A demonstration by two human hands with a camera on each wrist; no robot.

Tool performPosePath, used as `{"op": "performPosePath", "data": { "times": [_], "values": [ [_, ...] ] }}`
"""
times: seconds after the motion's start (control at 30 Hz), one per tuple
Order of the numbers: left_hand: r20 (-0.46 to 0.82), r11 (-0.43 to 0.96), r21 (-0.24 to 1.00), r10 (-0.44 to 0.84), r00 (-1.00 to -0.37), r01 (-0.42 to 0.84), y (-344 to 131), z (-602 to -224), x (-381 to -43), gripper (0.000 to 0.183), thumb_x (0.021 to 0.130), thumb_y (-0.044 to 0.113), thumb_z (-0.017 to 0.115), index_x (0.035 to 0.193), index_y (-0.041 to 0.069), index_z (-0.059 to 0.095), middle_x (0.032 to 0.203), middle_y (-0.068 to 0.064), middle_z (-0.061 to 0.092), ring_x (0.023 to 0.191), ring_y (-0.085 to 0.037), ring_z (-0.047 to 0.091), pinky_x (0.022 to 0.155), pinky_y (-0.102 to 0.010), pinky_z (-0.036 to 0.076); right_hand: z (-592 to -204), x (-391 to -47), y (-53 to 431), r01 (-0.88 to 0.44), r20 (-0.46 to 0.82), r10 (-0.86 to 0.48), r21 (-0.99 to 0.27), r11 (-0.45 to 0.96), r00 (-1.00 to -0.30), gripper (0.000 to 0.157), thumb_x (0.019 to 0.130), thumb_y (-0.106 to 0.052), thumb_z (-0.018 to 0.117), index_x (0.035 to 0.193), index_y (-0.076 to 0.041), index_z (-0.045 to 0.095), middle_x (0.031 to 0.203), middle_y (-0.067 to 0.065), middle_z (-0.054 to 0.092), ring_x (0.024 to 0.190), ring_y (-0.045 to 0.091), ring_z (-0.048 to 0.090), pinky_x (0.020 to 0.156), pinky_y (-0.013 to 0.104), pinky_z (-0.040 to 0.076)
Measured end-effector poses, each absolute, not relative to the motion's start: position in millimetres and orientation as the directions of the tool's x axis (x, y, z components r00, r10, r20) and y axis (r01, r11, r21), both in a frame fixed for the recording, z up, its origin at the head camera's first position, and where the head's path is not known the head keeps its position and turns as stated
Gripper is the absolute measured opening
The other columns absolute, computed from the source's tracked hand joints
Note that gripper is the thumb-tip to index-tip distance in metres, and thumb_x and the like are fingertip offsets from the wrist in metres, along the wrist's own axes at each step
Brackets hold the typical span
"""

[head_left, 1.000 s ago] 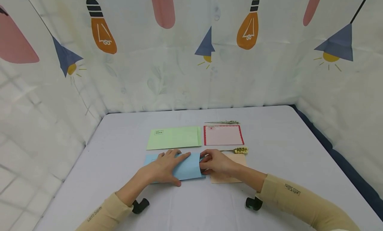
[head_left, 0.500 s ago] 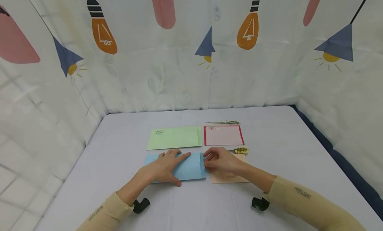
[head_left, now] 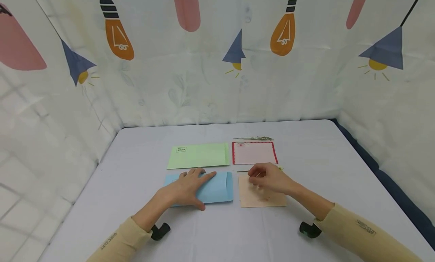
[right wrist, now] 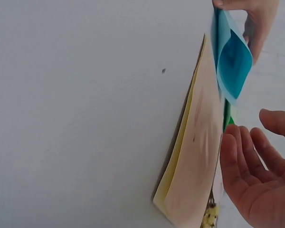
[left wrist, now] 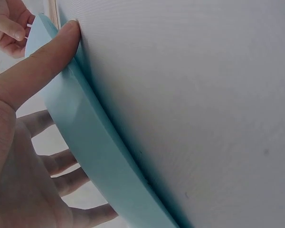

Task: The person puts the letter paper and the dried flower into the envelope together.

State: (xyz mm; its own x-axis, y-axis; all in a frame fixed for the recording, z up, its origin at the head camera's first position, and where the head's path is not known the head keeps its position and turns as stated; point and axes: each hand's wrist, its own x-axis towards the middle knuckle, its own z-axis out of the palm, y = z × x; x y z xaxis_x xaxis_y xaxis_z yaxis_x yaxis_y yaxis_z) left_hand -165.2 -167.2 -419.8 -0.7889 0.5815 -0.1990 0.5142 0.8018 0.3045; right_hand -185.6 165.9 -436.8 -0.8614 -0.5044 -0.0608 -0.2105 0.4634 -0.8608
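My left hand [head_left: 185, 188] rests on the blue envelope [head_left: 217, 188], fingers spread, thumb at its near edge and fingertips at its far edge. In the right wrist view the envelope's mouth [right wrist: 235, 64] gapes toward the right. With fingers loosely bent and nothing between them, my right hand [head_left: 268, 176] hovers over a beige folded card [head_left: 261, 198]. The card's layers stand slightly apart. Just behind the card lies a dried flower sprig; its stem [head_left: 242, 171] shows left of my right hand, while its yellow head [right wrist: 210, 216] shows in the right wrist view.
Behind the blue envelope lies a green envelope [head_left: 198, 156]. Right of that is a pink card [head_left: 255, 153] with a red border, with a thin green dried sprig [head_left: 253, 138] beyond it. A patterned curtain [head_left: 210, 88] closes off the white table's [head_left: 136, 148] back.
My right hand has withdrawn from the blue envelope's mouth and moved right over the beige card, uncovering the envelope's right end and the card's left part. My left hand has stayed put.
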Motion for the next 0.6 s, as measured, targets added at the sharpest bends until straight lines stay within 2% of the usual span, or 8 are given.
{"op": "performPosePath", "data": {
  "times": [0.3,0.6],
  "values": [
    [-0.201,0.791,0.315,0.596,-0.778,0.524,-167.8,-419.9,-165.6,0.105,0.075,0.039,0.093,0.161,0.019,0.036,0.149,-0.016,0.040,0.138,-0.036,0.037,0.106,-0.065,0.032,-435.6,-187.8,197.9,-0.186,-0.083,-0.432,-0.819,0.543,-0.898,0.020,0.096,-0.014,0.072,0.110,-0.001,0.069,0.092,0.005,0.067,0.075,0.024,0.066,0.064,0.032,0.056],
    [-0.204,0.797,0.299,0.591,-0.780,0.525,-168.3,-421.3,-166.4,0.106,0.075,0.042,0.093,0.161,0.020,0.035,0.150,-0.015,0.040,0.138,-0.035,0.037,0.107,-0.066,0.031,-438.3,-191.4,219.3,-0.219,-0.058,-0.374,-0.724,0.654,-0.925,0.014,0.092,-0.011,0.074,0.103,-0.002,0.072,0.083,0.000,0.062,0.070,0.017,0.061,0.060,0.028,0.050]
  ]
}}
